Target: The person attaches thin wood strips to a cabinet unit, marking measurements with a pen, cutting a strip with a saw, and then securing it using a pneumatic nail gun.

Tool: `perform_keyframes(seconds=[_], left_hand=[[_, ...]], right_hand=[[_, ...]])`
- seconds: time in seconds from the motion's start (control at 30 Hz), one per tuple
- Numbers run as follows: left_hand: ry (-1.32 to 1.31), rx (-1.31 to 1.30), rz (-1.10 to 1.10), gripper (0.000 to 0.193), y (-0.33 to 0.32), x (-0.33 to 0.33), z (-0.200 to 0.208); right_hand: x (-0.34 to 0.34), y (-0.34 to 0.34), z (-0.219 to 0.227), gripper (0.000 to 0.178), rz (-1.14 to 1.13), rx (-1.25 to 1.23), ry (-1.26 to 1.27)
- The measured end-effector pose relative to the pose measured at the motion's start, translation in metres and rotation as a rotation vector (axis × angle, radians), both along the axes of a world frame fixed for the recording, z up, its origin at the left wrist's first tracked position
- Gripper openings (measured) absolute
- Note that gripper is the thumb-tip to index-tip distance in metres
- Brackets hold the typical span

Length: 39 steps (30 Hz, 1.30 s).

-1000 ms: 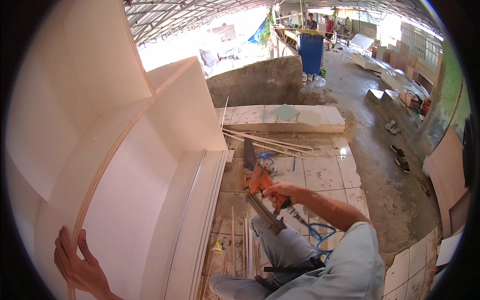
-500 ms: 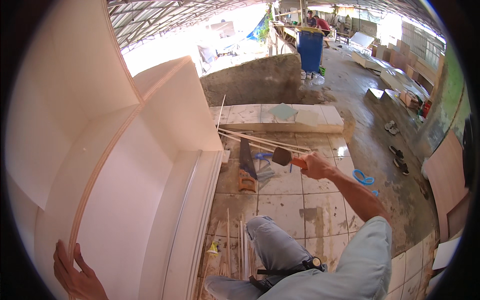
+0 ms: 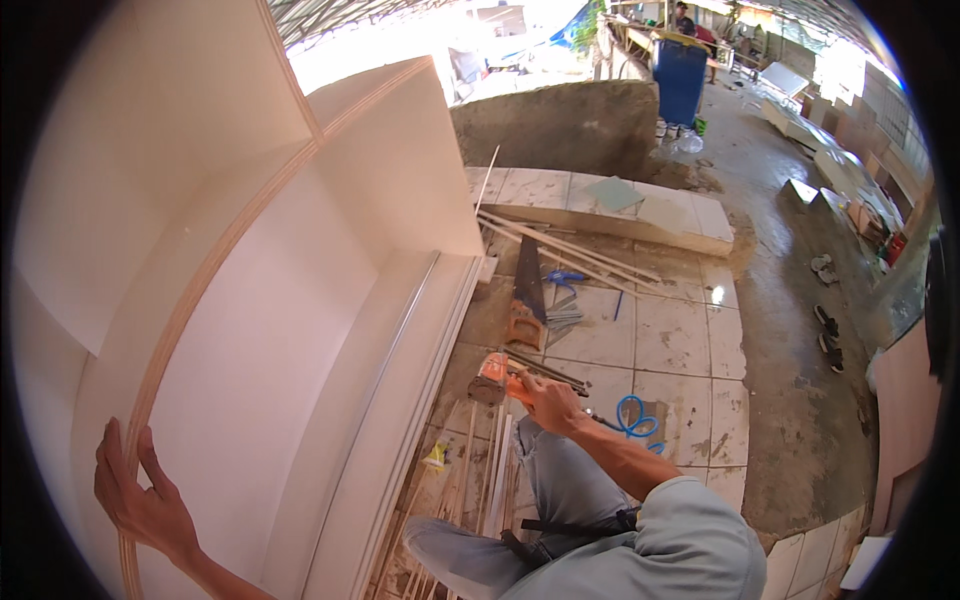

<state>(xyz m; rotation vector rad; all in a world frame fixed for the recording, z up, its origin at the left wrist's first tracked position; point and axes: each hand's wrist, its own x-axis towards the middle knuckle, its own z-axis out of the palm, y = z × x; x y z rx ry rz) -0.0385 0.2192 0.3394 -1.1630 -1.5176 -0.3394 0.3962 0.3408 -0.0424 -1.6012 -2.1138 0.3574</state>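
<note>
My left hand (image 3: 148, 490) grips the bare front edge of a cream cabinet's divider panel (image 3: 222, 255), fingers on one side and thumb on the other. In my right hand (image 3: 555, 400) is an orange and black nail gun (image 3: 490, 378), held by its handle over the floor beside my knee. Its dark head is apart from the cabinet (image 3: 300, 330). A blue coiled air hose (image 3: 636, 418) shows just beyond my right wrist, with a small metal fitting near it.
On the tiled floor lie a handsaw (image 3: 527, 290), a blue tool (image 3: 563, 277), thin wood strips (image 3: 580, 245) and a yellow-and-white item (image 3: 436, 456). Past a low tiled ledge (image 3: 690, 235) stand a concrete wall (image 3: 560, 125) and a blue bin (image 3: 680, 80). Sandals (image 3: 828, 335) lie right; a person (image 3: 684, 20) is far off.
My right hand has brought the nail gun nearer and leftward, turning it. My left hand has moved up along the panel edge in view. The whole view has shifted.
</note>
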Motion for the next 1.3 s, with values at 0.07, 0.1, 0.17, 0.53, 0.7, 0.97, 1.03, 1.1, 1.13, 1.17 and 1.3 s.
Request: perform_keyframes(seconds=[0.07, 0.1, 0.17, 0.53, 0.7, 0.97, 1.03, 1.1, 1.13, 1.17, 1.3], left_hand=[[-0.001, -0.005, 0.003, 0.033, 0.000, 0.001, -0.001], [-0.004, -0.005, 0.008, 0.033, -0.001, -0.001, -0.001], [-0.001, -0.004, 0.017, 0.033, -0.002, -0.004, 0.000], [0.012, 0.008, 0.018, 0.032, -0.001, -0.013, -0.003], [0.012, 0.006, 0.003, 0.031, -0.003, -0.010, 0.000], [-0.040, 0.009, 0.042, 0.034, 0.004, -0.001, -0.001], [-0.061, -0.002, 0.054, 0.034, -0.005, -0.001, 0.003], [-0.056, 0.014, 0.047, 0.034, -0.004, -0.003, 0.001], [-0.053, 0.012, 0.045, 0.034, -0.004, -0.004, 0.000], [-0.022, 0.020, 0.046, 0.034, -0.005, -0.007, 0.001], [0.020, -0.001, 0.020, 0.034, -0.001, -0.018, -0.004]], right_hand=[[-0.023, -0.005, -0.017, 0.060, 0.004, 0.059, -0.004], [-0.035, -0.008, -0.022, 0.062, 0.000, 0.080, -0.033], [-0.049, -0.013, -0.030, 0.067, 0.014, 0.052, -0.169], [-0.041, -0.013, -0.037, 0.067, 0.055, 0.184, -0.172], [-0.043, -0.007, -0.046, 0.064, -0.011, 0.218, -0.157], [-0.044, -0.012, -0.039, 0.051, 0.070, 0.223, -0.298], [-0.046, -0.011, -0.043, 0.059, 0.076, 0.193, -0.305], [-0.047, -0.007, -0.047, 0.059, 0.070, 0.203, -0.239], [-0.048, -0.008, -0.048, 0.059, 0.068, 0.198, -0.205], [-0.050, -0.005, -0.048, 0.057, 0.077, 0.220, -0.198], [-0.049, -0.005, -0.053, 0.057, 0.056, 0.221, -0.229]])
